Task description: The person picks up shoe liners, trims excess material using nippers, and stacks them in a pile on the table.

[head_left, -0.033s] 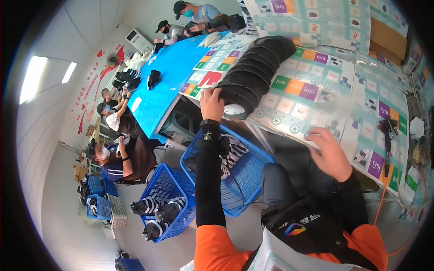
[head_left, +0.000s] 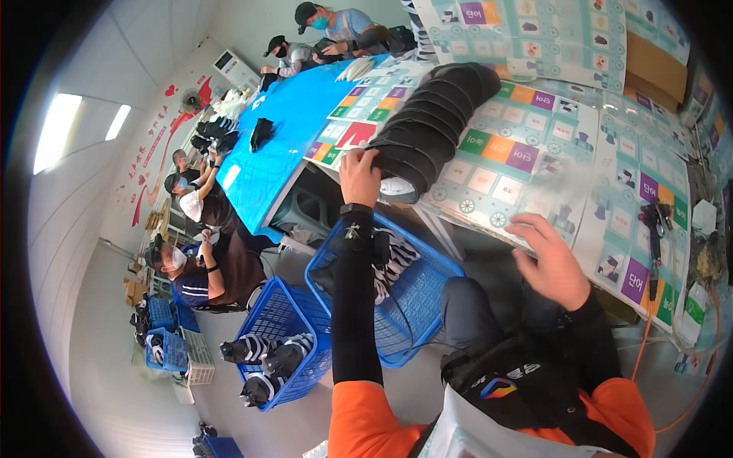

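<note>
A long stack of black, curved fabric pieces [head_left: 435, 126], nested one in another, lies slantwise on the table [head_left: 477, 183]. White shows inside its near end. My left hand [head_left: 360, 177] is at that near end, its fingers closed on the edge of the nearest black piece. Out over the table's front edge, my right hand [head_left: 551, 259] is held in the air, fingers apart and nothing in them. It is to the right of the stack, not touching it.
Blue baskets [head_left: 284, 317] with black-and-white striped shoes stand at left; another basket [head_left: 416, 340] is below my left arm. A dark-handled tool [head_left: 654, 240] lies at the table's right. Several people sit along the blue-covered table [head_left: 286, 114]. An orange cord [head_left: 640, 355] hangs at right.
My right hand has shifted slightly left, and its fingers look more spread. My left hand stays at the near end of the stack.
</note>
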Available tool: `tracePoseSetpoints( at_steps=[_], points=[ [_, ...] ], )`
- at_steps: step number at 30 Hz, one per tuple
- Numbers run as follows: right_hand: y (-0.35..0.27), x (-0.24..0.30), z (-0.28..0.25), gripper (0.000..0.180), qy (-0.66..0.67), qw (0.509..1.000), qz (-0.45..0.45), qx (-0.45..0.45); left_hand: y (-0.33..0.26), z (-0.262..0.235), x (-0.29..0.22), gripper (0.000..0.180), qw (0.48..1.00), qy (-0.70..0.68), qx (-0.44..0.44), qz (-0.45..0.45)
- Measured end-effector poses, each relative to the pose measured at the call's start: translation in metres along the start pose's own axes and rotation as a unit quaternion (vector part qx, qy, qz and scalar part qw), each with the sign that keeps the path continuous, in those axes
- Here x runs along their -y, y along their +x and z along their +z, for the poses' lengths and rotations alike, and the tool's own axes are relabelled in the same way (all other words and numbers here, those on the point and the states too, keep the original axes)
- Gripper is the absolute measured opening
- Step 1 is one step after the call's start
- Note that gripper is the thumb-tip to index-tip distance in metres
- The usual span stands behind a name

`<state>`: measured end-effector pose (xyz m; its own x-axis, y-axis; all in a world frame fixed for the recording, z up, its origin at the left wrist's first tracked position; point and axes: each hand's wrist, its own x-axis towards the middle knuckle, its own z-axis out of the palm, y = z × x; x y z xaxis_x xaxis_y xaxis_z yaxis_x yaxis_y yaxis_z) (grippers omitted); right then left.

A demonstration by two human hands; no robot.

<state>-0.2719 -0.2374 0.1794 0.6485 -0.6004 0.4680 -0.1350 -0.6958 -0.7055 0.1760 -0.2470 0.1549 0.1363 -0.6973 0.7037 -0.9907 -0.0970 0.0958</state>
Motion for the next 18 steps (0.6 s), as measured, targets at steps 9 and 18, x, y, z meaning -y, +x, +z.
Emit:
tracePoseSetpoints(
  at_steps=[9, 18],
  points=[
    [0.004, 0.121, -0.026, 0.048, 0.45, 0.88, -0.136, -0.069, -0.014, -0.005, -0.029, 0.033, 0.997, 0.025, -0.067, 0.031],
    [0.169, -0.04, 0.152, 0.035, 0.018, 0.975, -0.142, -0.17, -0.021, -0.01, -0.048, 0.028, 0.99, 0.011, -0.057, 0.128]
  ],
)
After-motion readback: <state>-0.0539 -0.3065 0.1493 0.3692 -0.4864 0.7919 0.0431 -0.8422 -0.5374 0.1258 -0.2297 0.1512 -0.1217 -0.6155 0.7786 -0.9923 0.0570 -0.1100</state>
